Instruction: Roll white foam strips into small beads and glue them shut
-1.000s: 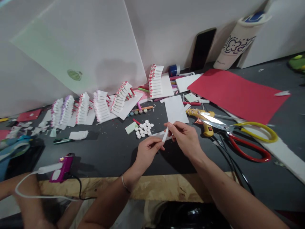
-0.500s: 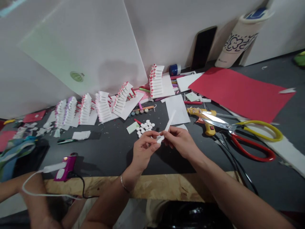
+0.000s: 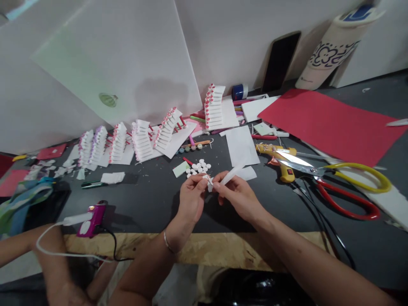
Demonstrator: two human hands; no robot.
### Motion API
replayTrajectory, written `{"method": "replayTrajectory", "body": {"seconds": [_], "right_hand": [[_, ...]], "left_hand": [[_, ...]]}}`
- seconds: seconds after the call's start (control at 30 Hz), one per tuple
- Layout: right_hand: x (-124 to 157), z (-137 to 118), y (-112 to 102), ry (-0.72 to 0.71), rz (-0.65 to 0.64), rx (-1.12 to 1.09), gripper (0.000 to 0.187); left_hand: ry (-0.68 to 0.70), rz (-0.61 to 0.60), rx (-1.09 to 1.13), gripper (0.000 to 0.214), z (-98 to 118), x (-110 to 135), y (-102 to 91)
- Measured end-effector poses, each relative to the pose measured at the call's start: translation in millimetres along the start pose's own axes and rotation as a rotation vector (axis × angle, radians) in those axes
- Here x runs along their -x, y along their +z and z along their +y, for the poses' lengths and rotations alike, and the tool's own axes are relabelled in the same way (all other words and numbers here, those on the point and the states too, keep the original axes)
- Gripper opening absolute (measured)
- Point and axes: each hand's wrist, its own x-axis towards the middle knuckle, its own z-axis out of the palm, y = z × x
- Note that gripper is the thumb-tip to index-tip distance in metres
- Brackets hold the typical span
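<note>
My left hand (image 3: 192,199) pinches a small white paper piece (image 3: 209,183) between thumb and fingers. From the fingers of my right hand (image 3: 239,194), closed in a pinch, a white paper strip (image 3: 232,173) sticks out up and to the right. The fingertips of both hands nearly meet at the small piece, and the fingers partly cover it. Whether strip and piece are joined I cannot tell. Just beyond my left fingers lies a pile of white round discs (image 3: 200,165), with a pale green paper piece (image 3: 180,169) beside it.
Several ribbed white paper models (image 3: 142,140) stand along the back. To the right are large scissors (image 3: 315,171), a yellow glue gun (image 3: 287,172) and red paper (image 3: 328,123). A phone (image 3: 281,59) and a tumbler (image 3: 331,51) lean behind. Another person's arm (image 3: 54,259) is at lower left.
My left hand has turned, its fingers now closed more tightly over the small piece. The strip in my right hand has tilted lower to the right. The view has shifted slightly.
</note>
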Motion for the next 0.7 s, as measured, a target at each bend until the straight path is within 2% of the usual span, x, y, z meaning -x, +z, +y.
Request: {"method": "replayTrajectory", "body": {"seconds": [0.23, 0.47, 0.7], "right_hand": [[1.3, -0.3, -0.8, -0.084, 0.063, 0.184, 0.035], [1.4, -2.9, -3.8, -0.127, 0.086, 0.268, 0.032], [1.0, -7.9, -5.5, -0.110, 0.128, 0.328, 0.032]], "left_hand": [[0.021, -0.017, -0.015, 0.032, -3.5, 1.6, 2.3], [-0.001, -0.080, -0.091, 0.031, -0.8, 0.5, 1.1], [0.008, -0.145, -0.188, 0.034, 3.1, -4.0, -4.2]]}}
